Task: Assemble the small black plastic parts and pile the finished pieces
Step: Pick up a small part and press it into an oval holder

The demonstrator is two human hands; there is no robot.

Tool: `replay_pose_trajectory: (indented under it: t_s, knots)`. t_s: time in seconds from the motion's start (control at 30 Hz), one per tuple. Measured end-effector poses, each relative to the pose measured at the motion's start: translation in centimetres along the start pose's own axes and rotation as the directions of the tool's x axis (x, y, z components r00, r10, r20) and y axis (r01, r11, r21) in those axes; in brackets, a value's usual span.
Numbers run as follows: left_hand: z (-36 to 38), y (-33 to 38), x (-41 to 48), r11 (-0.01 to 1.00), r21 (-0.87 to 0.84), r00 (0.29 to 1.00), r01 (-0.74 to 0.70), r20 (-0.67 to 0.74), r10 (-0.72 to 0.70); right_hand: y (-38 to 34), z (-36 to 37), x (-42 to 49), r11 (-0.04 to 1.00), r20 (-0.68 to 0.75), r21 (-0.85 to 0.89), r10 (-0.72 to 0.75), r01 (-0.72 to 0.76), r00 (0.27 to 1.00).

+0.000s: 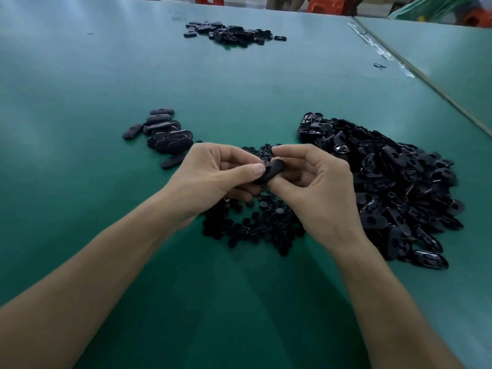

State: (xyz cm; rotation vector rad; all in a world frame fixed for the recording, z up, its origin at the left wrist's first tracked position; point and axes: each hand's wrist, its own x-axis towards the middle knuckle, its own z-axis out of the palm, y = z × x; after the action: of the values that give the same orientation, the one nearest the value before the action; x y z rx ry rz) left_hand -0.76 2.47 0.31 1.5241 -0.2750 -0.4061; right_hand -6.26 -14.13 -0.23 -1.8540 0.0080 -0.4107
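A single black oval part (273,169) is pinched between the curled fingers (229,152) of the left hand (210,177) and those of the right hand (319,187). The left thumb is pressed onto its upper face, and the right thumb is tucked against its near edge. The part is held just above the desk (93,75), over a scatter of small round black pieces (255,227) spread beneath both hands. Whether a round piece is already seated in the oval cannot be told. To the left, a little beyond the left hand, a small pile of closed oval pieces (165,131) is laid smooth side up. To the right, a much larger heap of open oval shells (394,187) is banked up, many with their hollow sides shown. At the far side of the green desk a third group of black parts (231,33) is seen, well apart from the rest. Red stools (326,6) are visible past the far edge.
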Motion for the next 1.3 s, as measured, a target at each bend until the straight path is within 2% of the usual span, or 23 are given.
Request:
replay_pose_trajectory:
  t_s: [0.17, 0.37, 0.47, 0.73, 0.87, 0.93, 1.03, 1.1, 1.2, 1.3]
  knots:
    - [-0.2, -0.5, 0.2, 0.996, 0.049, 0.995, -0.076, -0.061, 0.079, -0.3, -0.2, 0.0, 0.993, -0.017, 0.067, 0.098, -0.097, 0.995]
    - [-0.3, -0.4, 0.3, 0.983, 0.053, 0.984, -0.174, -0.035, 0.176, -0.3, 0.0, 0.0, 0.98, 0.001, 0.146, 0.135, -0.134, 0.991]
    - [-0.3, -0.4, 0.3, 0.982, 0.044, 0.983, -0.182, -0.021, 0.183, -0.2, 0.0, 0.1, 0.967, 0.015, 0.206, 0.148, -0.148, 0.989]
    - [-0.2, -0.6, 0.4, 0.972, -0.003, 0.971, -0.236, -0.051, 0.236, -0.3, 0.4, -0.2, 0.969, 0.019, 0.181, 0.166, -0.166, 0.986]
    - [-0.3, -0.8, 0.4, 0.966, 0.021, 0.964, -0.256, -0.062, 0.257, -0.5, 0.9, -0.4, 0.943, 0.053, 0.287, 0.161, -0.169, 0.986]
    - [-0.3, -0.7, 0.5, 0.958, 0.064, 0.955, -0.281, -0.084, 0.285, -0.4, 1.0, -0.4, 0.962, 0.063, 0.215, 0.158, -0.168, 0.985]
    - [-0.3, -0.7, 0.7, 0.948, 0.052, 0.939, -0.315, -0.127, 0.319, 0.2, 0.7, -0.4, 0.991, 0.001, -0.128, 0.044, -0.043, 0.999]
    - [-0.3, -0.7, 0.8, 0.943, 0.026, 0.933, -0.331, -0.144, 0.331, 0.3, 0.3, -0.4, 0.948, -0.007, -0.319, -0.024, 0.02, 1.0]
    - [-0.3, -0.9, 0.8, 0.941, 0.006, 0.93, -0.337, -0.151, 0.334, 0.3, -0.1, -0.6, 0.856, 0.093, -0.515, 0.016, 0.035, 0.996]
    - [-0.5, -1.1, 0.9, 0.942, 0.034, 0.931, -0.335, -0.145, 0.336, 0.1, -0.1, -0.8, 0.793, 0.153, -0.608, 0.069, 0.039, 0.986]
